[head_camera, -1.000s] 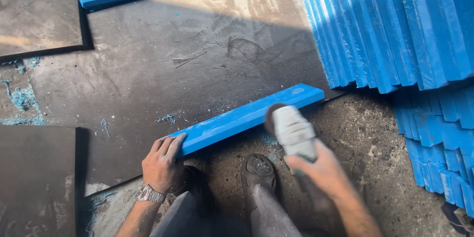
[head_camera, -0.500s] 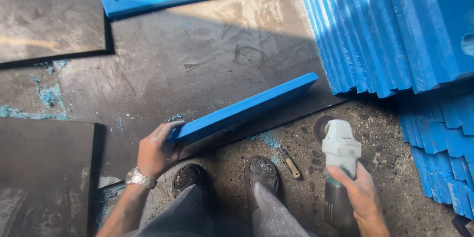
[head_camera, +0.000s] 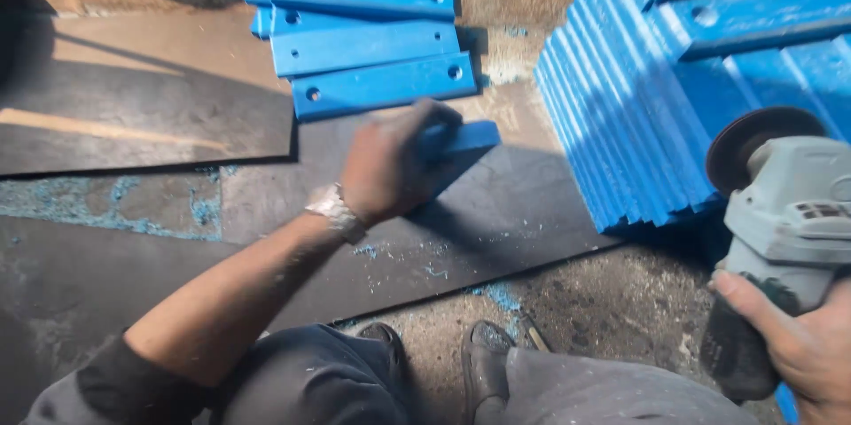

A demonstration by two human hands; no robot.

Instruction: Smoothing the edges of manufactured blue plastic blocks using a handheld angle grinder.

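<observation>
Blue plastic bar [head_camera: 461, 143] is lifted above the dark floor sheet [head_camera: 496, 212], the left hand [head_camera: 390, 163] closed around its near end. The right hand [head_camera: 798, 345] has a closed grip on a grey angle grinder [head_camera: 780, 212], beside the stacked blue bars [head_camera: 638, 97].

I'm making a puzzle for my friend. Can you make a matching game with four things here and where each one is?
Things:
1. blue bar
2. angle grinder
3. wristwatch
4. drilled blue bars

Places:
A. on the left wrist
B. flat on the floor at the top
C. in the left hand
D. in the right hand

Pairs: 1-C, 2-D, 3-A, 4-B
</observation>
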